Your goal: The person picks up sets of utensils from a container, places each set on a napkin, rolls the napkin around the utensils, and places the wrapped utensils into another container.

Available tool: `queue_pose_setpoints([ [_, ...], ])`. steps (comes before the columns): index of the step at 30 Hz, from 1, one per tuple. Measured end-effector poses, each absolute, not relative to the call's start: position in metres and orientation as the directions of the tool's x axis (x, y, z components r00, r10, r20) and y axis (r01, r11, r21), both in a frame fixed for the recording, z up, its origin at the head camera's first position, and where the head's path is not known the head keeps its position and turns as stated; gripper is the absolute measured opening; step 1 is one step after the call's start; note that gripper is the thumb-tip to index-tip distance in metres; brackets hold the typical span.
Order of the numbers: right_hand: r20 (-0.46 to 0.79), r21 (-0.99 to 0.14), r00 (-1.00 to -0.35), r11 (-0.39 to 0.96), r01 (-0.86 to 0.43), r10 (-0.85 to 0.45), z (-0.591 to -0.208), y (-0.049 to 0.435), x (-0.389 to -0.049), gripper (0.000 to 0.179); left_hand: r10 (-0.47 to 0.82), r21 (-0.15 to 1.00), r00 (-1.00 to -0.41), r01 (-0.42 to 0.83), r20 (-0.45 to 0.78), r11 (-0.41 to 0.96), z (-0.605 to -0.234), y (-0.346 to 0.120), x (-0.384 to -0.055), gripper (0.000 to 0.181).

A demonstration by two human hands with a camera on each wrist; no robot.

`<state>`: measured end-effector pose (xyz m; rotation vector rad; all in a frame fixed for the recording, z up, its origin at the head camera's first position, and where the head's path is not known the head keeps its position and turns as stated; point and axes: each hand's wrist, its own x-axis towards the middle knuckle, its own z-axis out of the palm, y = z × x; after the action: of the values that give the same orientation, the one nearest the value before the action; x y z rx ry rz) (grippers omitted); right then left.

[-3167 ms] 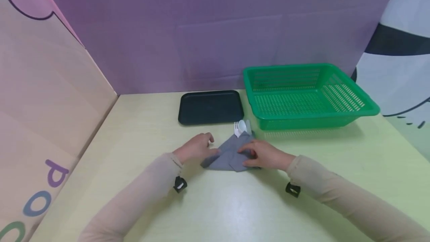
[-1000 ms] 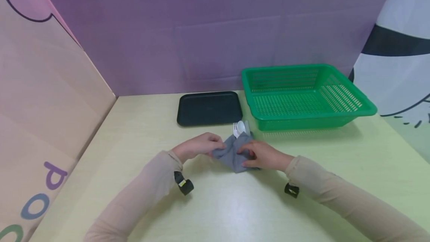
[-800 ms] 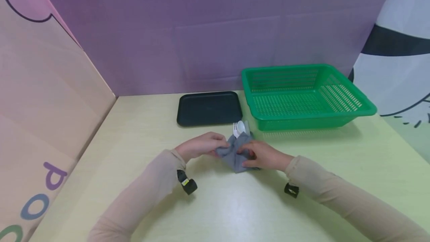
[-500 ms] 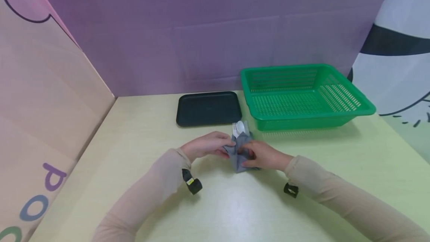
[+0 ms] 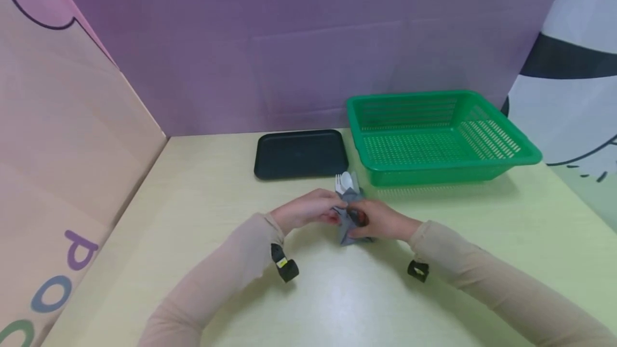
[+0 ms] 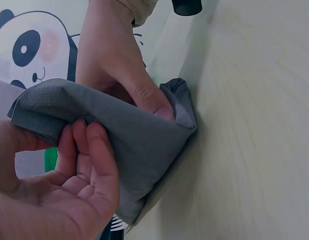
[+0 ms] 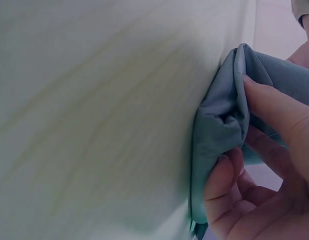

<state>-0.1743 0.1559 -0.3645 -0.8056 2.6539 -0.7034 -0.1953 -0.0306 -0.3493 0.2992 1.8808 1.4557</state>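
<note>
A grey napkin (image 5: 345,235) lies folded on the table around a white fork (image 5: 338,182), a white spoon (image 5: 346,181) and a pale, narrow utensil (image 5: 355,182), whose upper ends stick out of its far end. My left hand (image 5: 309,210) pinches the left flap of the napkin (image 6: 139,137), lifted and drawn over the middle, with thumb and curled fingers. My right hand (image 5: 383,220) holds the folded right side, its thumb (image 7: 267,100) on the fold and its fingers curled at the cloth. The utensils' lower ends are hidden in the napkin.
Behind the napkin lies a black tray (image 5: 301,154) at the table's back. A green perforated basket (image 5: 448,167) stands to its right, close to the cutlery tips. A purple backdrop (image 5: 308,47) rises at the rear edge, with printed panels on both sides.
My left hand has taken the napkin's left corner and carried it rightward over the middle, up to my right hand. The napkin is narrower now. The right hand has stayed in place.
</note>
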Motion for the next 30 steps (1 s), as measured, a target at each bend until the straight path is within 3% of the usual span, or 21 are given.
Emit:
queue_pose_setpoints([
  [14,-0.096,-0.592,-0.82,0.694,-0.409,-0.565,-0.367,0.159,-0.175,0.063,0.547,0.911,-0.731,-0.289,-0.408,0.293,-0.352,-0.022,-0.192,0.025],
  [21,-0.097,-0.655,-0.828,0.662,-0.364,-0.552,-0.366,0.16,-0.175,0.057,0.544,0.915,-0.737,-0.297,-0.401,0.273,-0.355,-0.017,-0.191,0.02],
  [30,-0.057,-0.606,-0.844,0.69,-0.395,-0.533,-0.367,0.159,-0.175,0.062,0.52,0.912,-0.751,-0.301,-0.407,0.279,-0.357,-0.008,-0.19,0.015],
])
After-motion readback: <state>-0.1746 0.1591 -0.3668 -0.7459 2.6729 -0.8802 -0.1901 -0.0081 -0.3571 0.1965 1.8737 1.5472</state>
